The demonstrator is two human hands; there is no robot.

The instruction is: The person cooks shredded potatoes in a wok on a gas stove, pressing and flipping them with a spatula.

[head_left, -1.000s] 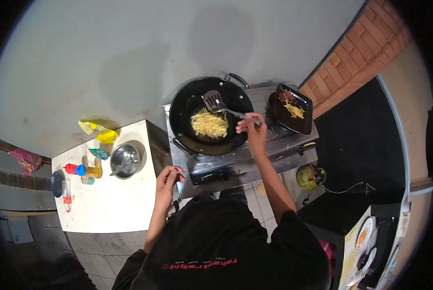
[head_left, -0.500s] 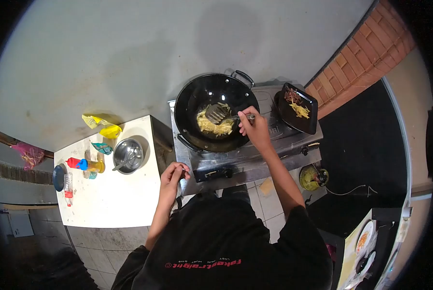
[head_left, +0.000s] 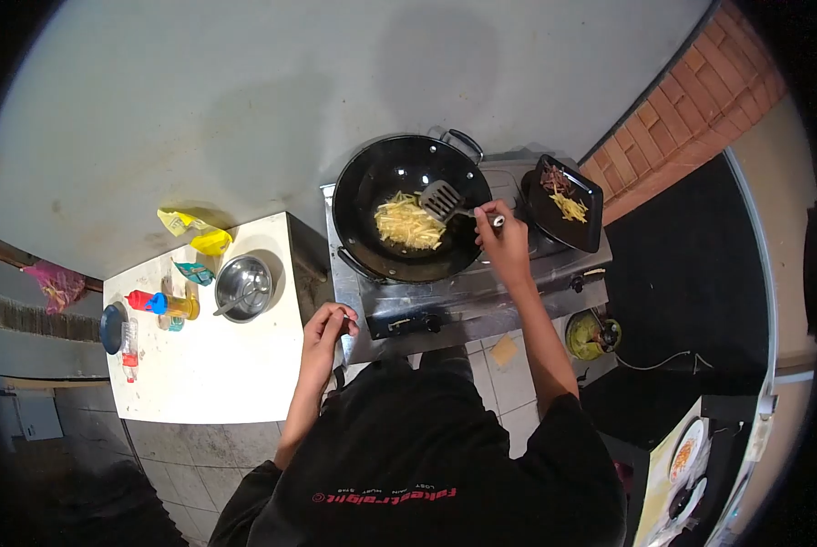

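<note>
My right hand [head_left: 507, 239] is closed around the handle of a slotted spatula [head_left: 442, 200]. The spatula's head is over the black wok [head_left: 360, 248], at the right side of a heap of pale yellow strips [head_left: 408, 221] that look like cut potato. Near the left front corner of the stove, my left hand [head_left: 328, 326] has its fingers curled together; what they hold, if anything, is too small to make out. Right of the wok, a black square dish [head_left: 568, 239] holds more yellow strips [head_left: 569, 207] and some reddish-brown strips [head_left: 554, 180].
The wok stands on a metal gas stove [head_left: 454, 314]. On the white table [head_left: 217, 374] at left are a steel bowl [head_left: 244, 288] with a spoon, several bottles and a yellow packet [head_left: 211, 241]. A green pot [head_left: 583, 335] sits low to the right of the stove.
My right hand has moved right and slightly down with the spatula, whose head has come off the middle of the strips to their right edge. My left hand stays in place.
</note>
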